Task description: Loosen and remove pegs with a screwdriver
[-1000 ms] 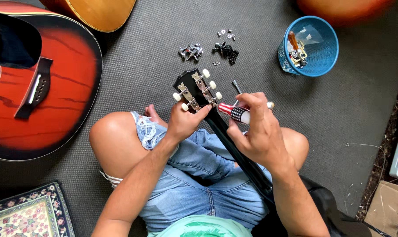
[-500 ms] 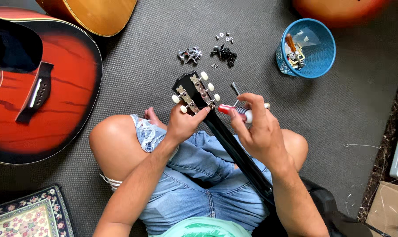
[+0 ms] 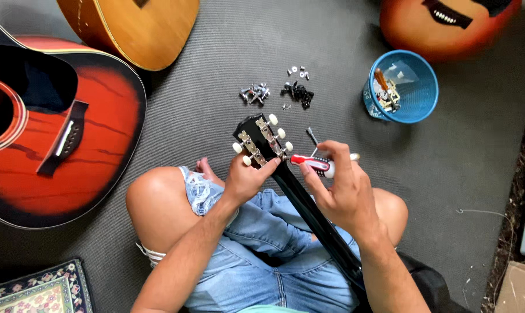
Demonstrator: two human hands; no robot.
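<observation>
Left hand [image 3: 246, 178] grips the black guitar headstock [image 3: 261, 142], resting across the lap; right hand [image 3: 339, 188] closes on a red-handled screwdriver [image 3: 311, 163], its tip now apparently at a tuning machine [image 3: 281, 153]. Headstock has tilted slightly since a second ago; loose screws [image 3: 277, 91] lie beyond.

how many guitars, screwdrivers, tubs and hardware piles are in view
guitars: 4 (black one in lap, red, tan, orange)
screwdrivers: 1
blue tubs: 1
hardware piles: 2 (silver, black)
total: 8
</observation>
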